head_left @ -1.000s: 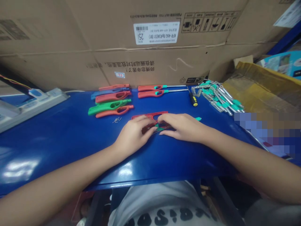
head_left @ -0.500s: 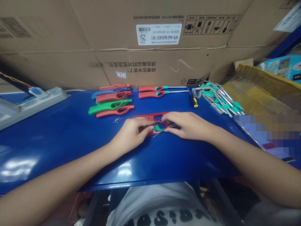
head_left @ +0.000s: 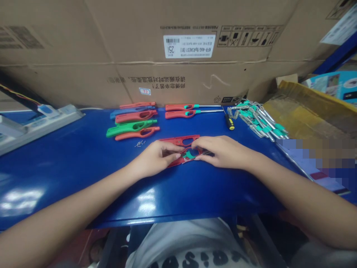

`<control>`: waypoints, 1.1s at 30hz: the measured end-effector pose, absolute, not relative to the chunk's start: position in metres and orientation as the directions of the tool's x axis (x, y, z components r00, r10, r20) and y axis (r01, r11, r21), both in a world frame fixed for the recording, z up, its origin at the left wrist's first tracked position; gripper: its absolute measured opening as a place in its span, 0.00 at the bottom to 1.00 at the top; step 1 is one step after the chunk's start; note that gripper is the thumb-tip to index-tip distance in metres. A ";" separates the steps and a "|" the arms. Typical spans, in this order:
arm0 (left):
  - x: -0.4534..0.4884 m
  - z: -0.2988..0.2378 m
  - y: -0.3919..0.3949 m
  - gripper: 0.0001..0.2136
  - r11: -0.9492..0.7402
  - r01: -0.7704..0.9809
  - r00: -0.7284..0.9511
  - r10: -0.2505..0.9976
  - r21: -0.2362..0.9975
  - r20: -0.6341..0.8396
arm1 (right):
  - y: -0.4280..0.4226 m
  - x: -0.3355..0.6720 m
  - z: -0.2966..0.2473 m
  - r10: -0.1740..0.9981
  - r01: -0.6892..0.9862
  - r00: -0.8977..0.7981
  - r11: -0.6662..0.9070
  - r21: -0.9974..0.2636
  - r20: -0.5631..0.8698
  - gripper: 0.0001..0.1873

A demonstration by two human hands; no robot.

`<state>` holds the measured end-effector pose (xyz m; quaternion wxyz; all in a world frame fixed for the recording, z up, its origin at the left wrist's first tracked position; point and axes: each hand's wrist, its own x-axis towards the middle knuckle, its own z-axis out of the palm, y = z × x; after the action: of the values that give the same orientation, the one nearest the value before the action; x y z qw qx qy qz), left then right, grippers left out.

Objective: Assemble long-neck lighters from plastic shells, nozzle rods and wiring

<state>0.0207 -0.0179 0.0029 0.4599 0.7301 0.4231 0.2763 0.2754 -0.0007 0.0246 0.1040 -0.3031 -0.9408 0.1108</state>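
Note:
In the middle of the table, my left hand (head_left: 154,158) pinches one red half of a gas lighter casing (head_left: 174,162) between thumb and fingers. A green trigger (head_left: 190,155) and a thin pale wire lie in that half. My right hand (head_left: 224,150) closes on the other end of the same half, fingers above and thumb below. Part of a metal tube shows between its fingers, though most of it is hidden. Just behind, the second red casing half (head_left: 180,140) lies on the table, apart from the grip.
Coloured lighter casings (head_left: 132,127) and small screws (head_left: 140,143) lie at back left. Two assembled lighters (head_left: 178,114), a black-yellow screwdriver (head_left: 230,123) and a pile of metal tubes with green triggers (head_left: 262,121) are behind. A power strip (head_left: 50,121) stands left; a cardboard box (head_left: 139,72) walls the back.
The view has shifted slightly. Both hands keep their hold, while the lower casing half has turned or slid a little, showing more of its left end below my left thumb.

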 end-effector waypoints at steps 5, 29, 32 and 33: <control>0.024 0.003 -0.020 0.12 -0.188 0.349 0.462 0.887 0.918 0.006 | -0.001 0.275 0.024 0.574 0.533 -0.811 0.805 -0.260 0.113 0.10; 0.029 -0.003 -0.024 0.13 -0.217 0.393 0.380 0.923 0.894 0.057 | -0.006 0.265 0.025 0.659 0.627 -0.741 0.748 -0.217 0.130 0.11; 0.028 -0.003 -0.024 0.12 -0.260 0.413 0.399 0.913 0.873 0.084 | -0.005 0.267 0.026 0.633 0.603 -0.766 0.768 -0.217 0.112 0.10; 0.027 -0.002 -0.024 0.12 -0.272 0.419 0.405 0.910 0.866 0.089 | -0.005 0.267 0.026 0.629 0.599 -0.769 0.771 -0.216 0.111 0.09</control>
<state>0.0272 -0.0244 -0.0023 0.4005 0.7362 0.4514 0.3063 0.2672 -0.0050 0.0265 0.0889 -0.3278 -0.9368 0.0841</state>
